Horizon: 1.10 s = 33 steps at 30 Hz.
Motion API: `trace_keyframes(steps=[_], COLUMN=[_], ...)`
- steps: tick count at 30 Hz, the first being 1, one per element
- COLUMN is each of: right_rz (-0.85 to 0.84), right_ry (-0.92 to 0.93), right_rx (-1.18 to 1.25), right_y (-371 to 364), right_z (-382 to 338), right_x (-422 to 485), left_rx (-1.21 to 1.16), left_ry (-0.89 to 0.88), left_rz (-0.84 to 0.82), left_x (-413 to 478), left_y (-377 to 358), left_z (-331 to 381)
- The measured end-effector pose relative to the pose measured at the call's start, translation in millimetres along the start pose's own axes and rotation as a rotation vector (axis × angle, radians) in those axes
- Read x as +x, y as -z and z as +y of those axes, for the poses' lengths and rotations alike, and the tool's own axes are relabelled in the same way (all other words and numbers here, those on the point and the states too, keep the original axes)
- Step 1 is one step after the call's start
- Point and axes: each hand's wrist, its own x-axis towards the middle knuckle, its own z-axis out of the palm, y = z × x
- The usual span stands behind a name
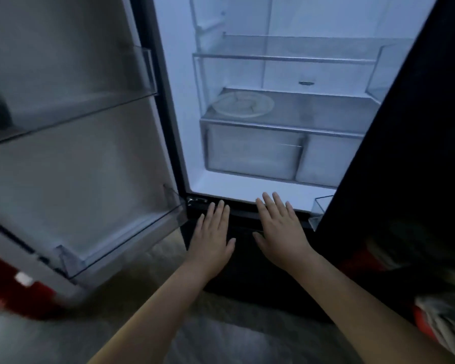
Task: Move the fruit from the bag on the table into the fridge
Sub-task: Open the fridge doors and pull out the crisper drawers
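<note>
Dim kitchen floor, grey and streaked, lower frame. Fridge (286, 106) fills upper centre, both doors open, lit white interior, clear plastic drawers, glass shelves. Round pale plate (243, 104) on lower shelf. Left hand (212, 232) and right hand (281, 232) flat, fingers spread, empty. No fruit visible.

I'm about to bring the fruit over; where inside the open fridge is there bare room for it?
The lower shelf is bare right of the white plate; the upper shelf looks bare throughout. Left door bins seem clear. No spot is crowded.
</note>
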Motion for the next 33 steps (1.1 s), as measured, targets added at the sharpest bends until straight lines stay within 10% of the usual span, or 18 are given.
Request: trace_keyframes(steps=[33], right_rz=[0.026], right_ry=[-0.611], right_rx=[-0.464], right_y=[-32.8], right_z=[41.7], right_x=[-39.4], left_rx=[-0.194], left_ry=[-1.134], left_rz=[-0.125], left_x=[199.7], left_y=[-87.6], left_z=[114.4])
